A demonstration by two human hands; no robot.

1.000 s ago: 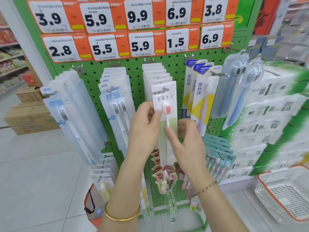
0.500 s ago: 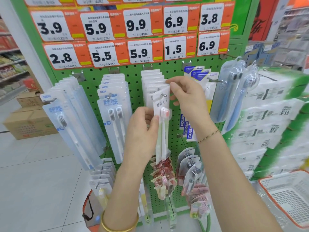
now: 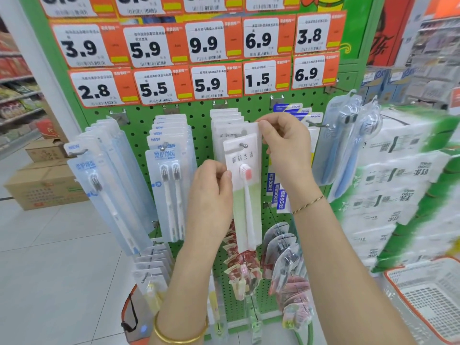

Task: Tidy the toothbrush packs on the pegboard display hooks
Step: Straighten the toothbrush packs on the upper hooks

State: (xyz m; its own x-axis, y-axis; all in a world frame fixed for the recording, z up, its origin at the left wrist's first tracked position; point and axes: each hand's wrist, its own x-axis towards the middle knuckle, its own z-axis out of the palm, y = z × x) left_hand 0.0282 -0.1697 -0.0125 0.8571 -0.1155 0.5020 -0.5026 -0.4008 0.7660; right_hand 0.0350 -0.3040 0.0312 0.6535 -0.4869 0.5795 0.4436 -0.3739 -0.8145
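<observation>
A white-and-green toothbrush pack (image 3: 245, 195) with a pink-headed brush hangs at the front of the middle hook (image 3: 243, 145) on the green pegboard (image 3: 199, 125). My left hand (image 3: 211, 195) pinches this pack's left edge at mid height. My right hand (image 3: 286, 143) pinches the top right corner of the pack just behind it, near the hook. More of the same white packs (image 3: 225, 118) hang further back on that hook.
Clear blue packs (image 3: 109, 185) and twin-brush packs (image 3: 169, 190) hang to the left, FROG packs (image 3: 276, 192) and blue brush packs (image 3: 346, 145) to the right. Small packs (image 3: 281, 257) hang below. Tissue bundles (image 3: 403, 185) and a white basket (image 3: 428, 302) stand at right; cardboard boxes (image 3: 42, 185) at left.
My right hand rose from below the front pack to the hook and now pinches a pack's top corner. My left hand stays on the front pack's left edge. The view moved closer.
</observation>
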